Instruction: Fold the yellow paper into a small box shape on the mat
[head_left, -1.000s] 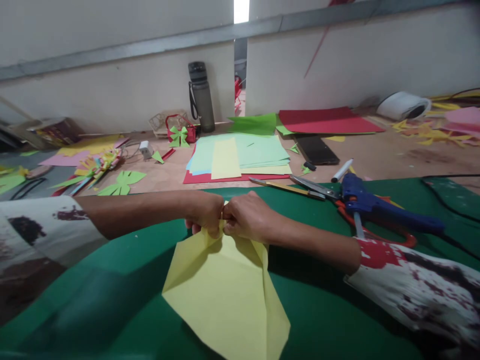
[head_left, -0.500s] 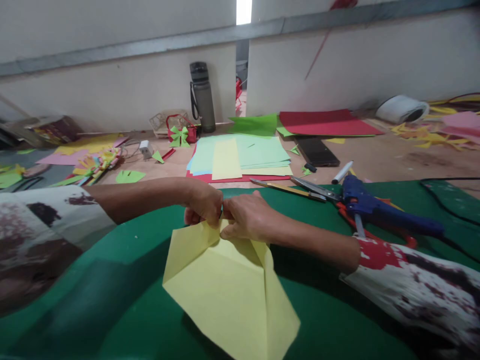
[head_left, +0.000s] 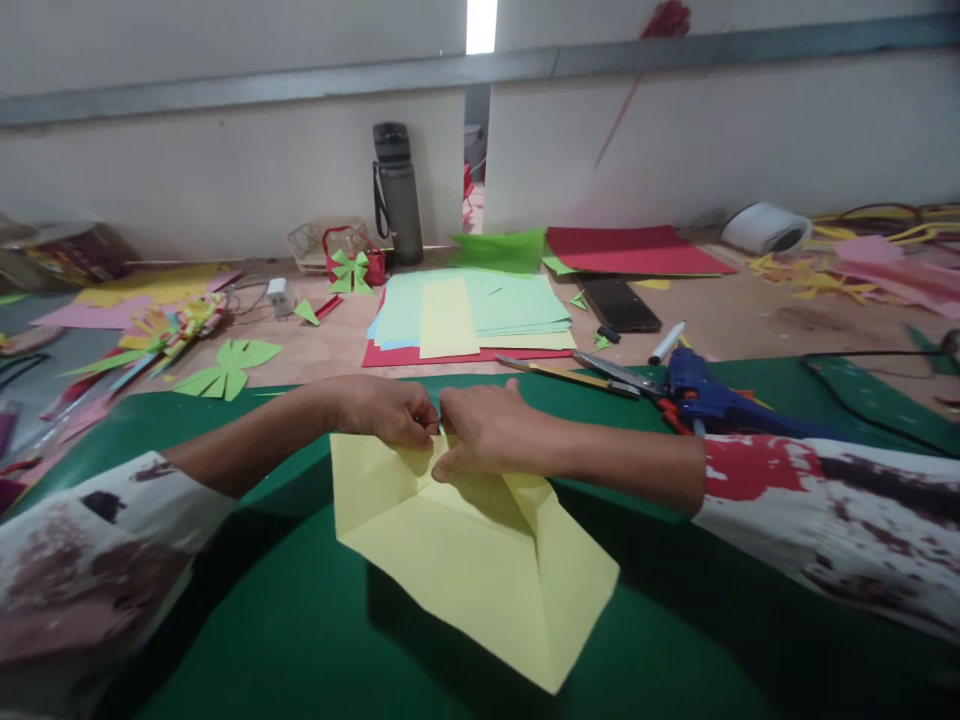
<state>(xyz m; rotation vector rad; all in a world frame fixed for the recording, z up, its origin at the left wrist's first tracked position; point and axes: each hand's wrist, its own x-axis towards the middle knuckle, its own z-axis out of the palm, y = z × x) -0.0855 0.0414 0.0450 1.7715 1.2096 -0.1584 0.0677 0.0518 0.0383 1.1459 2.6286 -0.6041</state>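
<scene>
A creased sheet of yellow paper (head_left: 472, 560) is held up over the green table surface (head_left: 300, 620), its lower corner hanging toward me. My left hand (head_left: 390, 410) pinches its far edge with curled fingers. Right beside it, my right hand (head_left: 487, 430) grips the same edge, thumb lying on the near face and fingers behind, partly hidden. Fold lines run across the sheet, and its left and right sides bend up like flaps.
Beyond my hands lie a stack of coloured paper (head_left: 517, 305), a yellow pencil-like stick (head_left: 577, 378), scissors (head_left: 619, 375) and a blue glue gun (head_left: 720, 395). A dark water bottle (head_left: 401, 205), a phone (head_left: 619, 303) and green paper cut-outs (head_left: 232, 368) are farther back.
The paper's near part has lifted and swung slightly right. My left hand has shifted a little left along the edge. The view has turned slightly.
</scene>
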